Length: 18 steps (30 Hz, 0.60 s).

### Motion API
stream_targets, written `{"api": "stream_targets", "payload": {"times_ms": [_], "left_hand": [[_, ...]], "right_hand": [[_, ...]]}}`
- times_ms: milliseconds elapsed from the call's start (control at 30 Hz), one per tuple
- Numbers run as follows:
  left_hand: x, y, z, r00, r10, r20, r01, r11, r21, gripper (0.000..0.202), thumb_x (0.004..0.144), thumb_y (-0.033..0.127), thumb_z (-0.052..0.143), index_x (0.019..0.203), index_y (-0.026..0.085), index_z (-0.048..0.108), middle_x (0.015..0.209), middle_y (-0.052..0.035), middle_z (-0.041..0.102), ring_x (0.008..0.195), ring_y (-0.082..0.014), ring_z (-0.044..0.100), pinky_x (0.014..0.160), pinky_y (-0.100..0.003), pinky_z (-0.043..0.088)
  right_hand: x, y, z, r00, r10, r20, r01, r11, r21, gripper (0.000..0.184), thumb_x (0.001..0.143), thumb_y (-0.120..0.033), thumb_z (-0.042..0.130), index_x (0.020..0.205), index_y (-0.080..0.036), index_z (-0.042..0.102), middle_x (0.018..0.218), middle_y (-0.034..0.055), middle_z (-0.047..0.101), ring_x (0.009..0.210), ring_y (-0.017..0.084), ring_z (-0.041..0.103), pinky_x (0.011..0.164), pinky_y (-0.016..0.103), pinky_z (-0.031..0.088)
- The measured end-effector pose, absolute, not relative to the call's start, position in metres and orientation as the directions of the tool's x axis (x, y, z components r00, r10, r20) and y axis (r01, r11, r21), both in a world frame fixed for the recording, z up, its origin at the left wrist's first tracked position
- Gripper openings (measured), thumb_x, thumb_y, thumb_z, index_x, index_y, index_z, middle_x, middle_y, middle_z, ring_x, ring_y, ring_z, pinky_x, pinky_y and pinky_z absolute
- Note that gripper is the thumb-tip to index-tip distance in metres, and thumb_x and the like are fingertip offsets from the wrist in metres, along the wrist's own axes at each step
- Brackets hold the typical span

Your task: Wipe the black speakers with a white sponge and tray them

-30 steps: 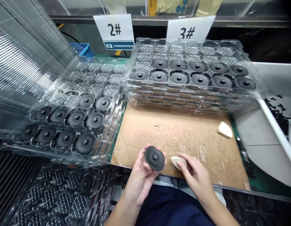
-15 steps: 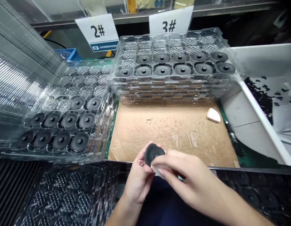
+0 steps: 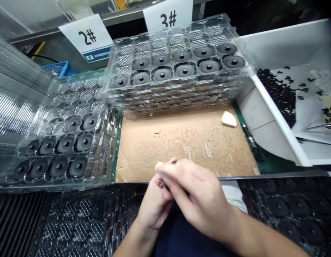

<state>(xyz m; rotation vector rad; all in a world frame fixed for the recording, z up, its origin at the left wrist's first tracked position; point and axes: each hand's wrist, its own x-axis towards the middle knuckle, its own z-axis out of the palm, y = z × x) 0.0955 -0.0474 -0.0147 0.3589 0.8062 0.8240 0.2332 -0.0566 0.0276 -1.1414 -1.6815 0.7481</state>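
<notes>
My left hand (image 3: 154,204) is closed around a round black disc-shaped part (image 3: 167,186), of which only a dark sliver shows between the hands. Over it lies my right hand (image 3: 199,192), its fingers bent and pressed together, covering nearly all of the part. What the right fingers pinch is hidden. Both hands are in front of the cardboard sheet (image 3: 144,153), near the table's front edge. A white cloth (image 3: 233,195) shows just behind my right wrist.
Clear trays with similar black discs are stacked at the back (image 3: 165,89) and left (image 3: 100,142). More trays stand low on both sides. A whitish wedge-shaped block (image 3: 229,119) lies on the cardboard, a pen (image 3: 251,141) beside it. The right-hand white bin (image 3: 281,123) holds small black pieces.
My right hand has moved up and left over the disc, whose face showed before and is now mostly covered. The view has turned right, and more of the white cloth is visible.
</notes>
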Motion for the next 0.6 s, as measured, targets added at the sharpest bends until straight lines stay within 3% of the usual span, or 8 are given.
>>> {"api": "stream_targets", "payload": {"times_ms": [133,167,233,300,400,500,533,600], "left_hand": [[0.098,-0.048,-0.015,0.388,0.769,-0.508,-0.503,0.638,0.583,0.061,0.045,0.036,0.087,0.103,0.027,0.068,0.107,-0.0011,0.07,0.097,-0.0185,0.065,0.087,-0.023,0.051],[0.1,-0.048,-0.014,0.391,0.768,-0.507,-0.489,0.64,0.593,0.06,0.045,0.036,0.087,0.101,0.025,0.069,0.103,-0.0014,0.071,0.096,-0.0184,0.065,0.085,-0.022,0.051],[0.105,-0.048,-0.011,0.41,0.745,-0.526,-0.445,0.667,0.598,0.049,0.052,0.033,0.086,0.097,0.022,0.07,0.096,-0.0014,0.072,0.095,-0.0179,0.066,0.086,-0.022,0.051],[0.107,-0.049,-0.008,0.43,0.734,-0.526,-0.447,0.679,0.582,0.044,0.057,0.028,0.084,0.099,0.023,0.07,0.097,-0.0012,0.072,0.096,-0.0175,0.066,0.087,-0.022,0.05],[0.106,-0.049,-0.008,0.472,0.733,-0.49,-0.508,0.681,0.528,0.054,0.053,0.026,0.086,0.104,0.027,0.069,0.107,-0.001,0.072,0.096,-0.0186,0.067,0.087,-0.025,0.052],[0.108,-0.05,-0.01,0.527,0.711,-0.465,-0.518,0.703,0.488,0.061,0.046,0.028,0.089,0.104,0.028,0.069,0.108,-0.0012,0.072,0.098,-0.0177,0.066,0.087,-0.023,0.051],[0.11,-0.05,-0.01,0.538,0.703,-0.464,-0.516,0.711,0.478,0.061,0.046,0.027,0.089,0.103,0.028,0.069,0.108,-0.0006,0.072,0.099,-0.016,0.066,0.087,-0.02,0.05],[0.115,-0.052,-0.008,0.551,0.675,-0.491,-0.478,0.737,0.478,0.062,0.047,0.029,0.088,0.105,0.027,0.068,0.106,-0.0003,0.071,0.1,-0.0151,0.065,0.088,-0.019,0.048]], "right_hand": [[0.244,-0.061,0.03,-0.306,0.948,0.093,0.308,0.191,-0.932,0.019,0.089,-0.009,0.049,0.096,-0.018,0.065,0.084,0.0003,0.064,0.074,0.009,0.059,0.066,0.019,0.047],[0.245,-0.061,0.03,-0.261,0.96,0.098,0.334,0.185,-0.924,0.019,0.089,-0.009,0.049,0.095,-0.017,0.065,0.084,0.0009,0.064,0.074,0.01,0.059,0.066,0.019,0.048],[0.246,-0.059,0.03,-0.134,0.962,0.239,0.381,0.273,-0.883,0.022,0.089,-0.01,0.047,0.101,-0.013,0.064,0.086,0.005,0.065,0.077,0.013,0.06,0.07,0.024,0.049],[0.249,-0.06,0.03,-0.117,0.93,0.349,0.358,0.368,-0.858,0.024,0.09,-0.009,0.046,0.106,-0.008,0.063,0.088,0.0079,0.065,0.08,0.015,0.06,0.074,0.026,0.049],[0.263,-0.071,0.033,-0.261,0.936,0.238,0.294,0.312,-0.903,0.02,0.088,-0.007,0.049,0.101,-0.014,0.064,0.088,0.0028,0.066,0.078,0.01,0.06,0.071,0.019,0.048],[0.278,-0.081,0.038,-0.218,0.97,0.103,0.464,0.196,-0.864,0.021,0.087,-0.006,0.05,0.1,-0.017,0.064,0.08,-0.0002,0.064,0.071,0.009,0.059,0.065,0.018,0.046],[0.281,-0.082,0.039,-0.168,0.977,0.128,0.548,0.2,-0.812,0.022,0.088,-0.007,0.049,0.101,-0.016,0.064,0.078,0.0007,0.064,0.069,0.01,0.058,0.065,0.021,0.045],[0.282,-0.076,0.042,-0.134,0.941,0.311,0.652,0.321,-0.687,0.022,0.09,-0.01,0.047,0.102,-0.014,0.065,0.076,0.003,0.064,0.069,0.014,0.055,0.066,0.027,0.043]]}}
